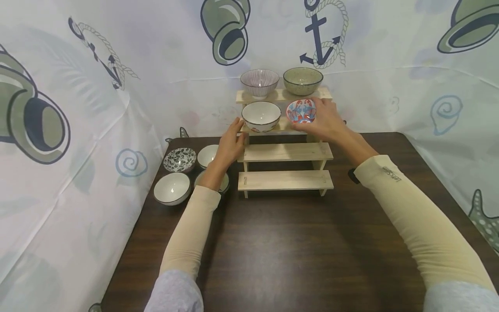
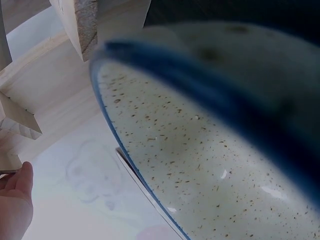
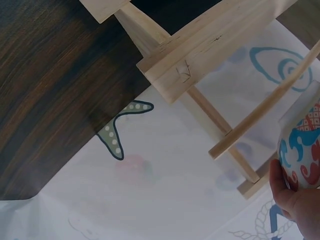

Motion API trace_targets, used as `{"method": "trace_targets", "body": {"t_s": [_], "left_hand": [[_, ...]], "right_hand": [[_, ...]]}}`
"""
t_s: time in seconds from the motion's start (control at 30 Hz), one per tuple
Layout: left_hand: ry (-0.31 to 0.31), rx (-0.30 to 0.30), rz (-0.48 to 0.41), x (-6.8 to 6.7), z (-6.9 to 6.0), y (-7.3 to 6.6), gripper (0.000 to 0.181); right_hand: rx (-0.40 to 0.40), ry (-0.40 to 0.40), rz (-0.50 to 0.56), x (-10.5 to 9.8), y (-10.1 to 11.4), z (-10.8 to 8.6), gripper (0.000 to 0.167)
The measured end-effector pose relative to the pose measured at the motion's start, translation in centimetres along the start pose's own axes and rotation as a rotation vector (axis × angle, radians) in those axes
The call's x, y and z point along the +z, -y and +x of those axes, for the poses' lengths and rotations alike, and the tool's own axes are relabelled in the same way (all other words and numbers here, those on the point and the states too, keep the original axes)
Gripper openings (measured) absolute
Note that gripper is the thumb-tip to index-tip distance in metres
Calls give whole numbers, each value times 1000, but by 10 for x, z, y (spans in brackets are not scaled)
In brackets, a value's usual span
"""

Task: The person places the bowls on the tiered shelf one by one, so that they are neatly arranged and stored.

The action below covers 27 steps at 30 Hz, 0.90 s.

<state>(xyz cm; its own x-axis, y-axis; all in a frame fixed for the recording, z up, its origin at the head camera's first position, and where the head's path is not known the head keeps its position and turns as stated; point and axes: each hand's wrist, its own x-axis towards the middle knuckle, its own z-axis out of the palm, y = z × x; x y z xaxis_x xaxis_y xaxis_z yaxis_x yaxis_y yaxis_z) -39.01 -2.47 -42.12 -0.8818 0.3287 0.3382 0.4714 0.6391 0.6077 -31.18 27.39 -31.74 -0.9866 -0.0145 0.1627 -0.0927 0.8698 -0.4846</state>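
My right hand (image 1: 325,119) grips a small bowl (image 1: 301,111) with a red and blue pattern, thumb at its lower side. The bowl tilts toward me at the third step of a wooden tiered stand (image 1: 288,151); whether it touches the step is unclear. In the right wrist view, the patterned bowl (image 3: 302,150) shows at the right edge. A white bowl (image 1: 261,113) with a dark rim stands on the same step, to the left. Beside it is my left hand (image 1: 230,145), fingers extended near the step's left end. Contact there is hard to tell.
On the top step are a striped bowl (image 1: 259,82) and a green bowl (image 1: 303,81). Left of the stand, several bowls stand on the dark table (image 1: 288,251), including a black-and-white patterned bowl (image 1: 179,160). A speckled bowl (image 2: 175,150) is close below my left wrist.
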Motion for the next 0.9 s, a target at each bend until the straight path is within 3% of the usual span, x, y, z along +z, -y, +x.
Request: {"method": "trace_targets", "body": {"t_s": [0.9], "left_hand": [[-5, 2, 23, 2, 1, 1, 53]], "right_hand": [[-11, -10, 37, 13, -4, 12, 104]]}}
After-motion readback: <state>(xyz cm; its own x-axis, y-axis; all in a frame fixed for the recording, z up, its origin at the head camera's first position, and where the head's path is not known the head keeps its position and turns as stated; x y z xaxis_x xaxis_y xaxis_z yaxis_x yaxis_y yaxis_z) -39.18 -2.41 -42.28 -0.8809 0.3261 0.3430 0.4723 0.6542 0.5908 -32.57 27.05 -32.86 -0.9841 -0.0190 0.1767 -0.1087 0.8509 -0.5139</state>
